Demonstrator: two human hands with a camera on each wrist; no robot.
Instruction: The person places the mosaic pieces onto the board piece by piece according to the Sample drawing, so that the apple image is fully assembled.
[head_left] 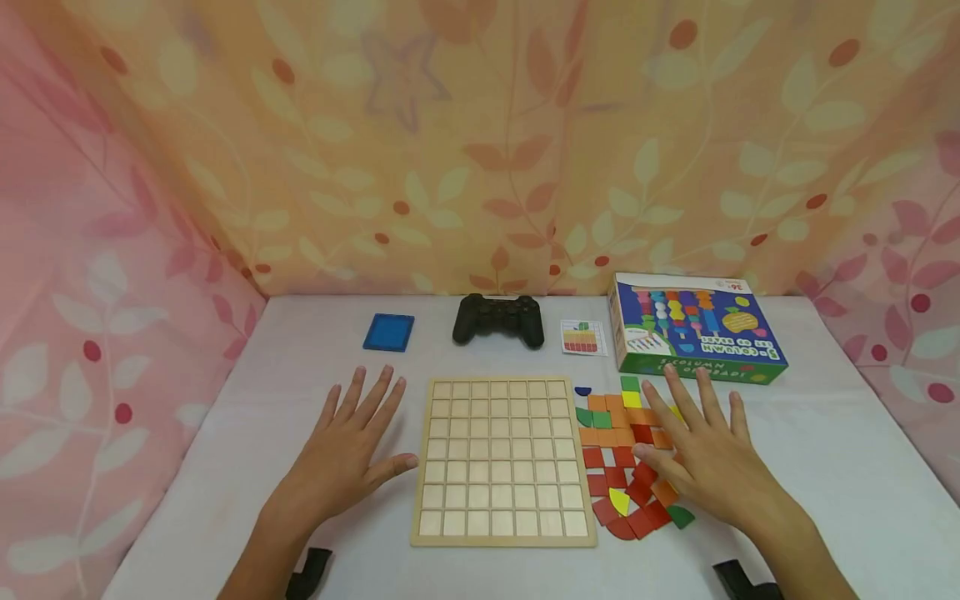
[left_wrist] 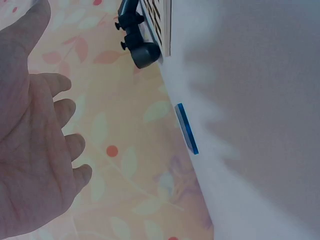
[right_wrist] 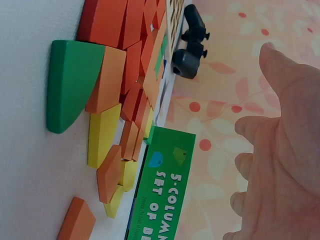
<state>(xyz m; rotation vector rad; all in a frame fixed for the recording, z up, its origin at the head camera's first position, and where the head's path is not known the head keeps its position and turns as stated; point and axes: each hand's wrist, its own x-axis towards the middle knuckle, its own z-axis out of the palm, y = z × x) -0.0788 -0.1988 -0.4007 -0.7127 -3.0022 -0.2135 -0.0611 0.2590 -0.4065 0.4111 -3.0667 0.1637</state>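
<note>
A square wooden grid board (head_left: 504, 462) lies on the white table, its compartments bare. To its left, my left hand (head_left: 341, 458) is held with fingers spread, the thumb tip close to the board's edge; the palm in the left wrist view (left_wrist: 35, 150) holds nothing. My right hand (head_left: 708, 454) spreads its fingers over the right part of a pile of colored blocks (head_left: 615, 477), mostly red and orange with some green and yellow. In the right wrist view a green curved block (right_wrist: 72, 85) sits at the pile's near edge, apart from the hand. Some blocks are hidden under that hand.
Along the back stand a blue square tray-like piece (head_left: 388, 332), a black game controller (head_left: 498, 321), a small pattern card (head_left: 582, 337) and a blue-green box (head_left: 693, 329). A patterned curtain (head_left: 480, 150) rises behind the table. Black strap-like pieces (head_left: 309, 573) show near both wrists.
</note>
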